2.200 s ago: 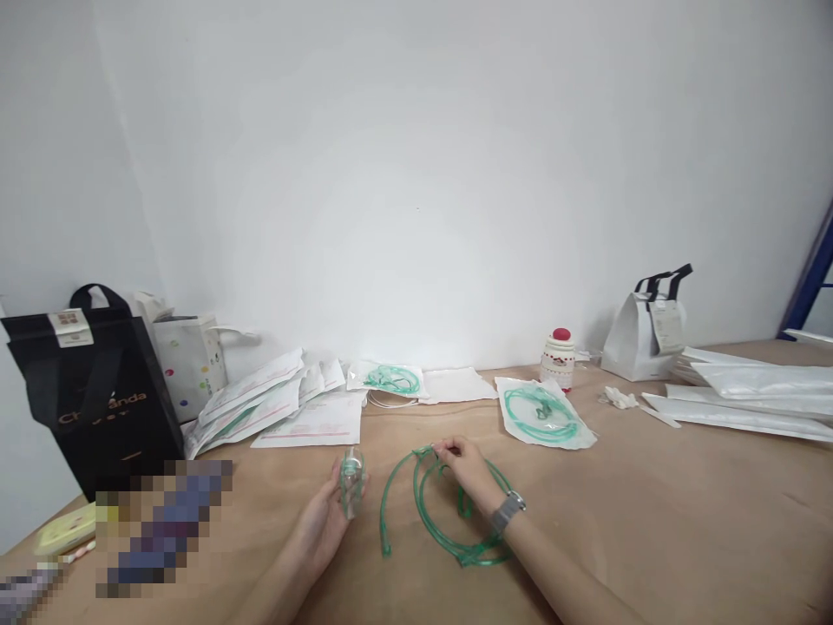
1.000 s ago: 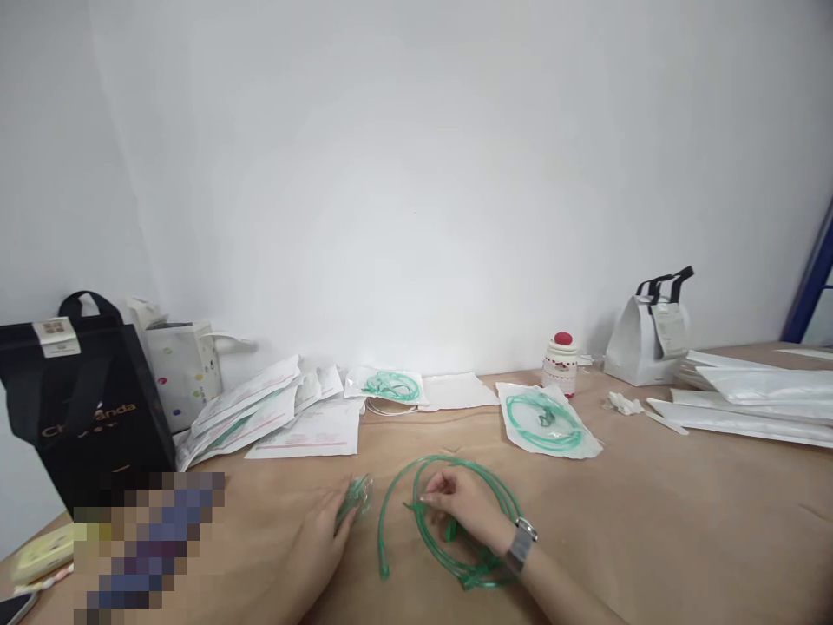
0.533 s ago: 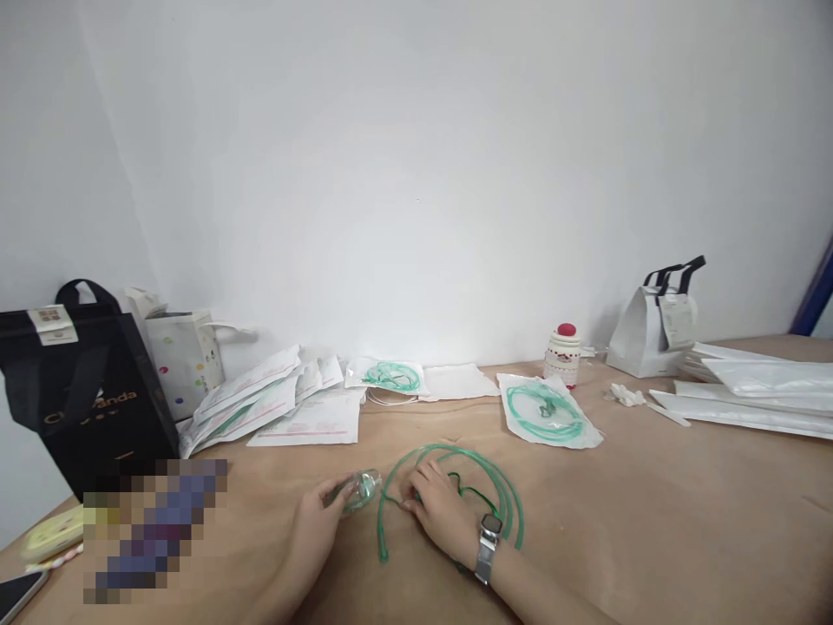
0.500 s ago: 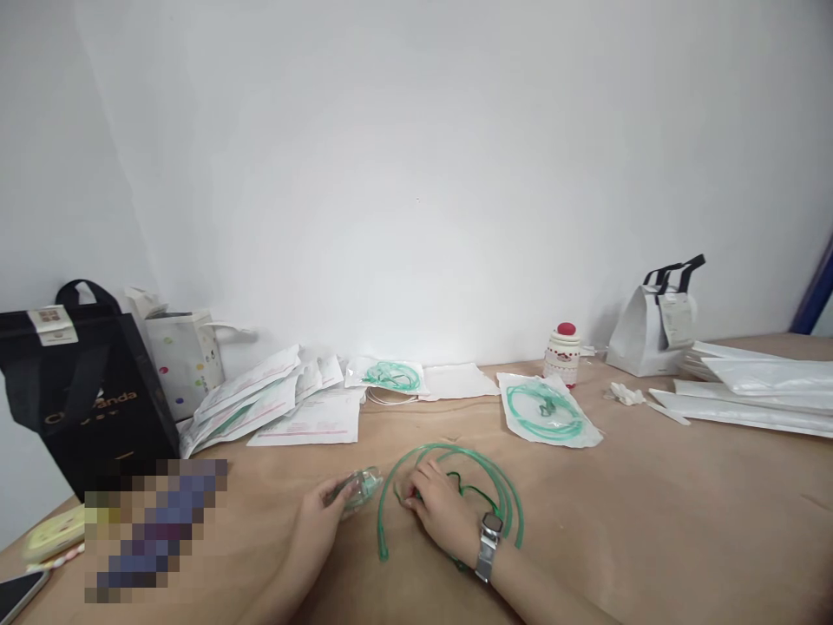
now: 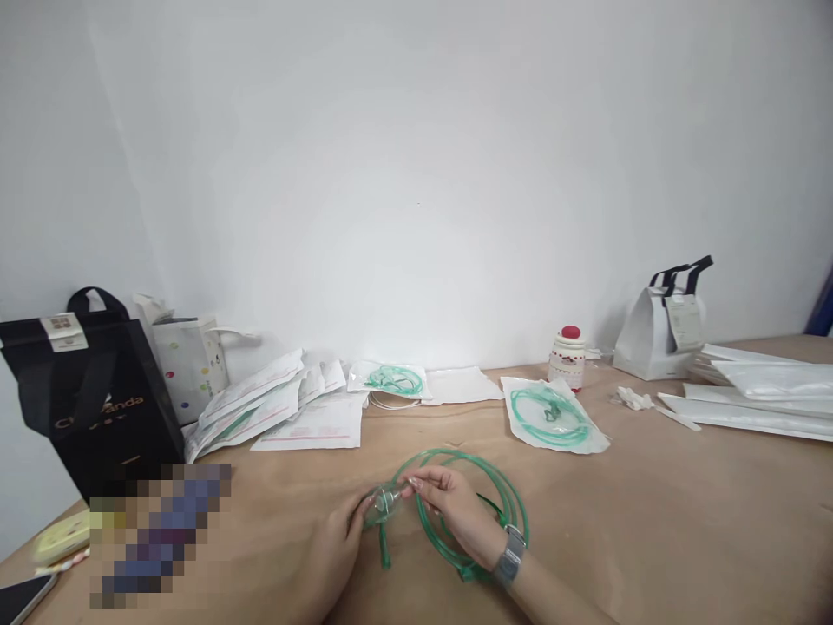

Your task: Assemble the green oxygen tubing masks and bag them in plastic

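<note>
My left hand is closed around the left side of a clear oxygen mask with a pale round fitting. My right hand, a watch on its wrist, pinches the mask's right edge between thumb and fingers; the exact part it grips is too small to make out. Coiled green tubing lies on the table around and beneath my right hand. One tube end with a connector points towards me, just below the mask. A dark green strap shows inside the coil, partly hidden by the right hand.
Behind are white packets and packs of green tubing. A jar with a red lid, a white bag and stacked white packages stand right. A black bag, yellow case and phone are left.
My left hand has brought the mask right, over the tube. My right hand has left the strap and coil area and now pinches the mask's edge. The view has shifted slightly.
</note>
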A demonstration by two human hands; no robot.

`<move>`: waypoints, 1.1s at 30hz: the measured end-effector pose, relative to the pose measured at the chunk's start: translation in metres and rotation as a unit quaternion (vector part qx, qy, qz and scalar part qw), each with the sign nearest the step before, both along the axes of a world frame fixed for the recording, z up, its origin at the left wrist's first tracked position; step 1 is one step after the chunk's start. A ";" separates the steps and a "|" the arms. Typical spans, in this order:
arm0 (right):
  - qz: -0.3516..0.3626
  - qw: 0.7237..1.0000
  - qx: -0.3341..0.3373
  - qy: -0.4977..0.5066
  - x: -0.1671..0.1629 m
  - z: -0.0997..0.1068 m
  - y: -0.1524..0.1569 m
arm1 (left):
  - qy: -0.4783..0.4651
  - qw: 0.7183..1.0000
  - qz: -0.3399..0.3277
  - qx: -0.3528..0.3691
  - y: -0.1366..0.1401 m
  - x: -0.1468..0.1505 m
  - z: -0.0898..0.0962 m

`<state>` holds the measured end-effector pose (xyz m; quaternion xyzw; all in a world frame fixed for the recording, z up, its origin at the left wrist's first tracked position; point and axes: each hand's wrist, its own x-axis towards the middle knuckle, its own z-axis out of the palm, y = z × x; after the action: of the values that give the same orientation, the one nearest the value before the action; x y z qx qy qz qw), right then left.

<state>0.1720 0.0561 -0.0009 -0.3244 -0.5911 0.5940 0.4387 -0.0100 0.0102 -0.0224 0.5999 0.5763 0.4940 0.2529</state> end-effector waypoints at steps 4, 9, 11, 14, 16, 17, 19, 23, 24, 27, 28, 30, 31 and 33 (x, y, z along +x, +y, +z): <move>0.015 1.000 -0.005 0.022 -0.006 0.000 -0.004 | 0.020 1.000 -0.015 0.003 -0.004 0.003 0.003; 0.021 0.998 -0.030 0.058 -0.008 0.000 -0.006 | -0.014 0.999 -0.049 -0.010 -0.003 0.009 0.002; 0.018 0.997 -0.037 0.059 -0.008 -0.001 -0.006 | -0.034 0.997 -0.067 -0.017 -0.002 0.011 0.001; 0.016 0.998 -0.034 0.059 -0.009 -0.001 -0.006 | -0.060 0.994 -0.086 -0.020 0.001 0.012 -0.002; 0.016 0.997 -0.030 0.069 -0.009 0.000 -0.006 | -0.072 0.993 -0.095 -0.025 0.003 0.011 -0.003; 0.018 0.997 -0.028 0.075 -0.009 0.000 -0.006 | -0.076 0.992 -0.097 -0.027 0.004 0.011 -0.004; 0.022 0.996 -0.025 0.080 -0.009 0.000 -0.006 | -0.083 0.991 -0.102 -0.031 0.005 0.011 -0.006; 0.029 0.998 -0.013 0.057 -0.010 -0.001 -0.006 | -0.086 0.988 -0.122 -0.034 0.004 0.015 -0.007; 0.031 0.998 -0.010 0.050 -0.010 -0.001 -0.006 | -0.086 0.987 -0.128 -0.034 0.004 0.017 -0.007; 0.033 0.999 -0.005 0.034 -0.011 -0.003 -0.005 | -0.086 0.986 -0.137 -0.030 0.002 0.019 -0.006; 0.032 0.999 -0.004 0.031 -0.012 -0.004 -0.005 | -0.087 0.986 -0.138 -0.029 0.002 0.019 -0.005; 0.031 0.999 -0.002 0.026 -0.012 -0.006 -0.004 | -0.087 0.986 -0.140 -0.028 0.002 0.018 -0.005; 0.031 0.999 0.000 0.024 -0.013 -0.007 -0.004 | -0.087 0.986 -0.142 -0.027 0.002 0.017 -0.005; 0.035 0.999 0.003 0.019 -0.013 -0.009 -0.003 | -0.087 0.985 -0.145 -0.027 0.003 0.016 -0.006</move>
<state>0.1586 0.0533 -0.0101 -0.2908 -0.5953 0.6137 0.4296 0.0065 0.0128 -0.0281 0.6247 0.4722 0.4867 0.3873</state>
